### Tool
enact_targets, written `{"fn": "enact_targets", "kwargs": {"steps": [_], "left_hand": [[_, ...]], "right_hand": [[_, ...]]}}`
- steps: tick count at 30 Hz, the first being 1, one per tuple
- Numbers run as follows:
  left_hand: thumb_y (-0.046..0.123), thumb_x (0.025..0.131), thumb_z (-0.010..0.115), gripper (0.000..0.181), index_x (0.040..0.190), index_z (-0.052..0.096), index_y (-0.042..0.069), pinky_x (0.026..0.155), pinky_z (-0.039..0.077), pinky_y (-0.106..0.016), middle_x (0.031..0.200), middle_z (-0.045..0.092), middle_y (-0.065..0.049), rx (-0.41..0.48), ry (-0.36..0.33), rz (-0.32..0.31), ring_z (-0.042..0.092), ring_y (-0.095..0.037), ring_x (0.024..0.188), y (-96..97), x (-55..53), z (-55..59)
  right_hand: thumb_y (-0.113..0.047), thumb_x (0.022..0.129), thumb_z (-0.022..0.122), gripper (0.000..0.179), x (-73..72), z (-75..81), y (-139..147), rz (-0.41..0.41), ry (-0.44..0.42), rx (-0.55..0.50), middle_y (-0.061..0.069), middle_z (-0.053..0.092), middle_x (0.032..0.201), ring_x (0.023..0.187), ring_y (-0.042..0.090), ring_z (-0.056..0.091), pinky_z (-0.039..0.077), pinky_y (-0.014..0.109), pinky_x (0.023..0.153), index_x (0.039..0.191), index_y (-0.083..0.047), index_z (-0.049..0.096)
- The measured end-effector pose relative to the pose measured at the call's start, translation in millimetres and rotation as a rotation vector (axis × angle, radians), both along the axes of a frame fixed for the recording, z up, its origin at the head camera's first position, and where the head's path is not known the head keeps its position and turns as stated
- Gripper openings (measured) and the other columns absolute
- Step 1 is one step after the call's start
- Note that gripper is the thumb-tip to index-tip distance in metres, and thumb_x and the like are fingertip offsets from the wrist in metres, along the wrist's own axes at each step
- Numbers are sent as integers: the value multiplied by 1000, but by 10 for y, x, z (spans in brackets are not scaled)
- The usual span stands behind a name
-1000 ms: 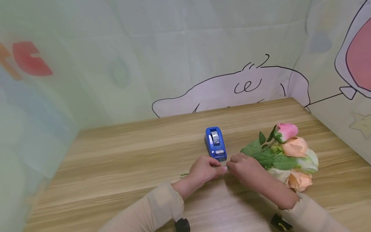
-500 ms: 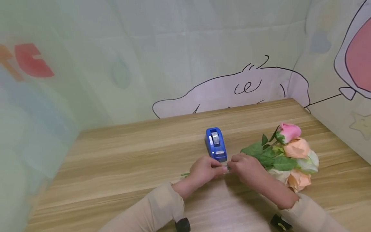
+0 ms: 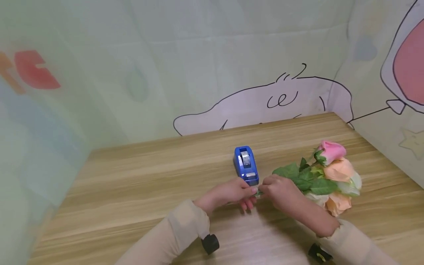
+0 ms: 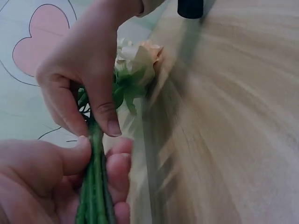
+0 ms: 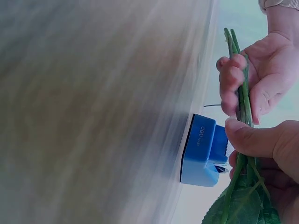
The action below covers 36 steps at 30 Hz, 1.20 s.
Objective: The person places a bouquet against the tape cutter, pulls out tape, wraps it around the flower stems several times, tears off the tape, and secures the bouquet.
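A bouquet of artificial roses (image 3: 338,171) in pink, peach and white lies on its side at the right, its green leaves (image 3: 322,186) towards the hands. Its bundled green stems (image 4: 96,186) run leftward. My right hand (image 3: 281,189) pinches the stems just below the leaves, thumb against them. Close beside it, my left hand (image 3: 232,193) holds the lower stems between thumb and curled fingers, as the left wrist view shows. A small shiny patch shows on the stems between the hands; I cannot tell whether it is tape. The blue tape dispenser (image 3: 246,165) stands right behind the fingertips.
The wooden table (image 3: 149,176) meets a printed cloth backdrop (image 3: 165,73) at its back and sides. A black wrist device (image 3: 210,243) hangs below the left sleeve, and another black device (image 3: 319,253) below the right sleeve.
The left hand has turned, so its fingers now show below the stems. The stem ends left of its wrist are no longer visible in the head view. The right hand has barely moved.
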<state>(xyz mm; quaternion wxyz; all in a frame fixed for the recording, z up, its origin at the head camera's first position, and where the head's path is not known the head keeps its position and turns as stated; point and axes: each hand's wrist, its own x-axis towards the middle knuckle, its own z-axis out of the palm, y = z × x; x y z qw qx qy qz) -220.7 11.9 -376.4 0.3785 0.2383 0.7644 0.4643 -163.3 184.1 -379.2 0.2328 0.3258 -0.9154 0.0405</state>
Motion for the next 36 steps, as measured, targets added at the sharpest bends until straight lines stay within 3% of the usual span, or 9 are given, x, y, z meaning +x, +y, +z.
{"fn": "enact_targets", "kwargs": {"steps": [5,15,23,33,36], "left_hand": [[16,96,53,30,81,67,-6,53,41,-20,63,59,-4,-4,-13,53,49,-12,55,23,-15,-7],[15,91,61,25,79,69,-7,53,42,-19,61,57,-2,8,17,211,49,-9,56,68,32,-21],[10,87,66,19,79,70,-7,50,42,-19,59,57,-2,37,74,275,49,-8,52,97,55,-48],[9,80,73,11,79,71,-2,58,49,-23,68,63,-5,-1,117,334,56,-10,62,68,50,-65],[11,78,76,12,75,71,0,54,44,-21,67,61,-2,-24,187,333,53,-10,62,48,53,-71]], "right_hand": [[-7,61,83,19,4,11,4,-24,-21,-18,-3,57,64,60,13,54,47,23,55,72,-9,69],[-4,56,86,23,-10,63,-36,-104,-43,1,-2,58,66,62,13,57,49,25,54,72,-9,69],[-8,56,87,28,-31,59,-59,-138,-51,-28,-2,52,64,59,14,53,45,27,50,70,-8,62],[-21,70,81,21,-61,116,-80,-185,-241,-20,-3,51,64,56,10,47,40,25,49,71,-10,63],[-19,74,78,17,-71,125,-86,-171,-286,-2,-2,53,65,55,9,46,39,24,49,73,-9,65]]}}
